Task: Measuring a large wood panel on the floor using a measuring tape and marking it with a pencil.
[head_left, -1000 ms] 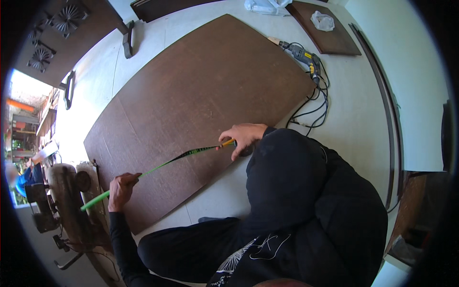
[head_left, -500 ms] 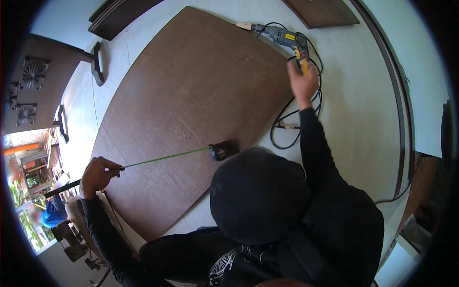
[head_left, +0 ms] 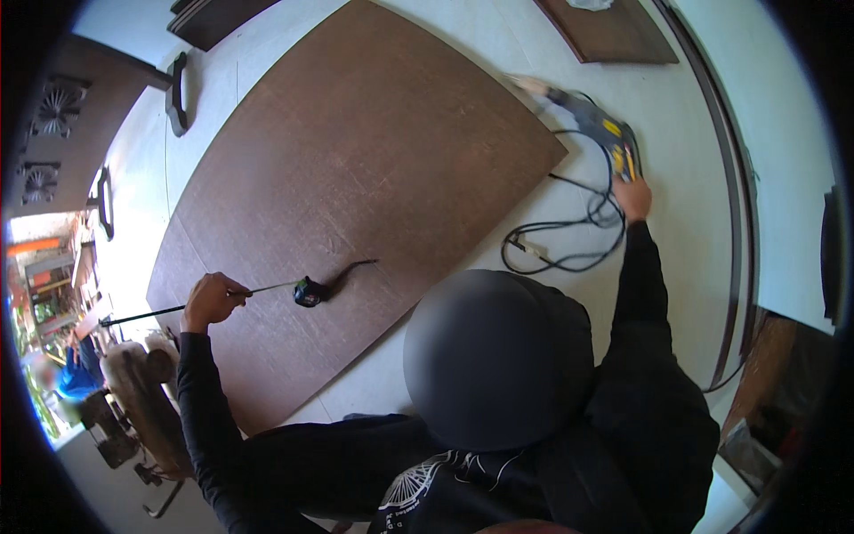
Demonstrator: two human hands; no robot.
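Note:
My left hand (head_left: pixel 212 301) is closed around the thin blade of a tape measure, over the left part of a large brown wooden panel (head_left: pixel 374 169). The black tape case (head_left: pixel 309 292) hangs from a short length of blade to its right, with a dark shadow on the panel. A thin dark strip sticks out to the left of this hand. Off the panel's right corner, my right hand (head_left: pixel 633 198) is closed on the rear grip of a grey and yellow power drill (head_left: pixel 594 125). The drill is smeared by motion, and a pale piece sits at its front end.
A black cord (head_left: pixel 569 258) lies in loops on the pale floor. Another brown board (head_left: pixel 609 36) lies at the far right. Dark carved furniture (head_left: pixel 98 98) stands at the left. Below it are a tank-shaped machine (head_left: pixel 142 392) and a person in blue (head_left: pixel 78 378).
The drill has moved right, away from the panel's edge, with my right hand on it. The tape case has come closer to my left hand, and less blade shows between them.

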